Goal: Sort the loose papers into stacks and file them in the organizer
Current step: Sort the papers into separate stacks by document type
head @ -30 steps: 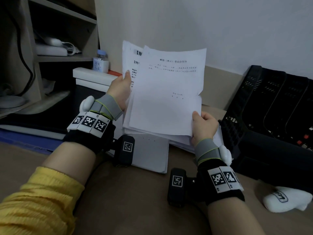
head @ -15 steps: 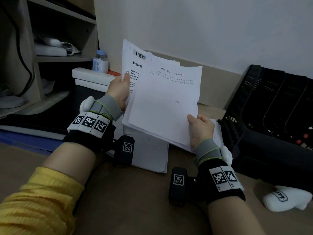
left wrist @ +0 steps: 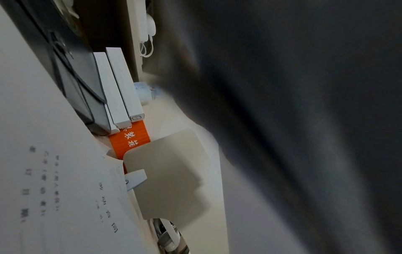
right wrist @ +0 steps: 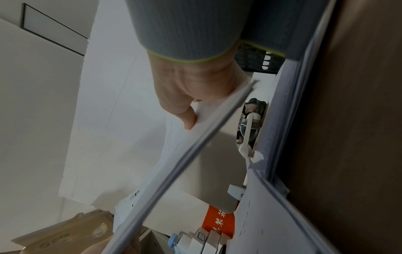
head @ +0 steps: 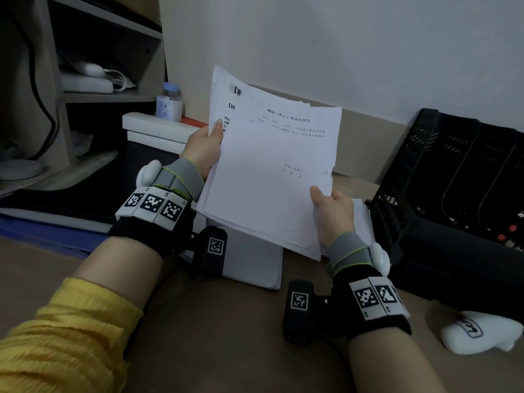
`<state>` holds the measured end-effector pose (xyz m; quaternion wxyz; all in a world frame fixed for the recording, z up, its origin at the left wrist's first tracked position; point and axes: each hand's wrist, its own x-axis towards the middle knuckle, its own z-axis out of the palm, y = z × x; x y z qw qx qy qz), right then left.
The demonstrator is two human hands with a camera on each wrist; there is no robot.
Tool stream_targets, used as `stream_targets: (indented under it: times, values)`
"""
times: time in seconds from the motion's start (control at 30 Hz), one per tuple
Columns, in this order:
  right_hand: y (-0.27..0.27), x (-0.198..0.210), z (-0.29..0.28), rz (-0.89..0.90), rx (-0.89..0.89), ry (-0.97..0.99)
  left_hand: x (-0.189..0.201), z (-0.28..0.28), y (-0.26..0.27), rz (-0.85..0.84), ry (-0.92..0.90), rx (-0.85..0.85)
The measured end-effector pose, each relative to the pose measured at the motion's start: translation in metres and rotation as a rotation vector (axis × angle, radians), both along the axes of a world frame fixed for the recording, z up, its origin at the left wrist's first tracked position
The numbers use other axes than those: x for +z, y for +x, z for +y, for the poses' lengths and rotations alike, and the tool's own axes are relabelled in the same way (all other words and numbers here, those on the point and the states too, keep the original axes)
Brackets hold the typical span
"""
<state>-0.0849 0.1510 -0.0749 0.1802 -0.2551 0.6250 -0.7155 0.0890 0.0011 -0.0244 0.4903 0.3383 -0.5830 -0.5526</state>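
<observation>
A sheaf of white printed paper sheets (head: 272, 171) is held tilted upright above the brown desk (head: 226, 336). The left hand (head: 202, 148) pinches its edge at nine o'clock, thumb on the front; the right hand (head: 331, 214) pinches the corner at five o'clock. A black mesh plastic file organizer (head: 453, 180) stands at three o'clock, near that hand. A flat white paper stack (head: 249, 262) lies on the desk at six o'clock.

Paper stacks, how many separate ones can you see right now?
2: the held stack, gripped by the left hand and right hand, and the flat stack on the desk beneath. More may be hidden behind.
</observation>
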Motion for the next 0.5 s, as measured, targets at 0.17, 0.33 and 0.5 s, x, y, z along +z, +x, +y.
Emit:
stream_targets:
  times: [0.17,0.33,0.5]
  values:
    - [-0.012,-0.003,0.004,-0.06,-0.202,-0.02,0.002,-0.007,0.006,0.207,0.13,0.109]
    - [-0.021,-0.012,0.007,-0.165,-0.178,0.044,0.004,-0.017,0.01,0.321,0.176,0.083]
    - [-0.017,-0.009,0.012,-0.195,-0.118,0.174,0.003,-0.025,0.006,0.475,0.326,-0.137]
